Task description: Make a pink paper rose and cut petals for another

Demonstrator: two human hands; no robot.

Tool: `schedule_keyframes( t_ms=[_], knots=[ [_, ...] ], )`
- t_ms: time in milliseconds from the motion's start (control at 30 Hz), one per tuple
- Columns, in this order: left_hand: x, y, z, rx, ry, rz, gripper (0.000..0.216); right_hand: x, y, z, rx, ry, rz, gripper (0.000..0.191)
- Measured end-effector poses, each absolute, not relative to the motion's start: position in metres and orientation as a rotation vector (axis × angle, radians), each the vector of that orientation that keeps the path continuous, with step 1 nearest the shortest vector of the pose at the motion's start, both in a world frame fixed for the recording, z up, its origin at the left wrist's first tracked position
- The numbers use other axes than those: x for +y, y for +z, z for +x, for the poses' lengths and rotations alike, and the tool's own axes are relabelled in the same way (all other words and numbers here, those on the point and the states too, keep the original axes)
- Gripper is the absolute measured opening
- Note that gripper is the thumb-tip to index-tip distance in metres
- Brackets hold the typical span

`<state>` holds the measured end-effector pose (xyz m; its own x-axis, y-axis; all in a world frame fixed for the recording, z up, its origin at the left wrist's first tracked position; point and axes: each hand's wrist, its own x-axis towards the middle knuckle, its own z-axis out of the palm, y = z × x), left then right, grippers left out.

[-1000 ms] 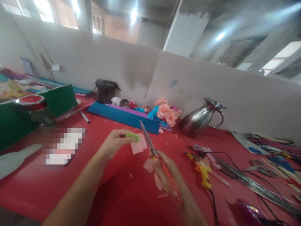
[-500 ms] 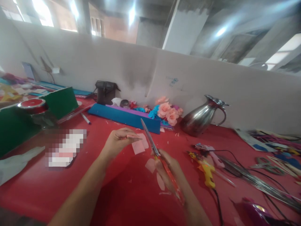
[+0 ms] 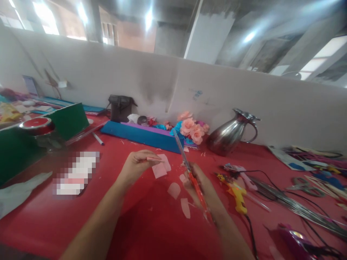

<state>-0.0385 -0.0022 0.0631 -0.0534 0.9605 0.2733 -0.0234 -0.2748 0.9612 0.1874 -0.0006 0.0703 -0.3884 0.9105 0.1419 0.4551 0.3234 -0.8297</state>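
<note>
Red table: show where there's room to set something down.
Near left, the red table is largely bare between the white sheet and left forearm; so is the shadowed patch between it and the right forearm, nearer than the pink paper pieces. Crowded: the right, with yellow glue gun, metal wires and grey scissors; the back, with paper flowers and metal pitcher.

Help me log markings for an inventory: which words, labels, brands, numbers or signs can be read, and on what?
None can be read.
Blue marks on the wall: too blurred.
White item on the table: pixelated, so any text is hidden.
</note>
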Motion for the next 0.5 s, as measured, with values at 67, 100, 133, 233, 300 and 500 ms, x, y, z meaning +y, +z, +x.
schedule_keyframes(
  t_ms=[67,100,133,233,300,500],
  knots=[
    [-0.003,0.064,-0.038,1.072,1.46,1.358,0.007,0.001,0.071,0.186,-1.97,0.948,-1.197,0.04],
    [-0.003,0.065,-0.037,1.066,1.461,1.349,0.008,0.001,0.07,0.184,-1.96,0.945,-1.198,0.037],
    [-0.003,0.065,-0.037,1.061,1.463,1.329,0.008,0.001,0.07,0.183,-1.952,0.941,-1.202,0.036],
    [-0.002,0.063,-0.037,1.04,1.479,1.182,0.009,0.002,0.063,0.181,-1.927,0.933,-1.22,0.034],
    [-0.001,0.06,-0.036,1.014,1.481,1.063,0.013,0.004,0.057,0.181,-1.879,0.929,-1.23,0.031],
    [0.002,0.049,-0.021,0.965,1.273,0.982,0.025,0.003,0.049,0.177,-1.466,1.144,-1.21,0.04]
  ],
)
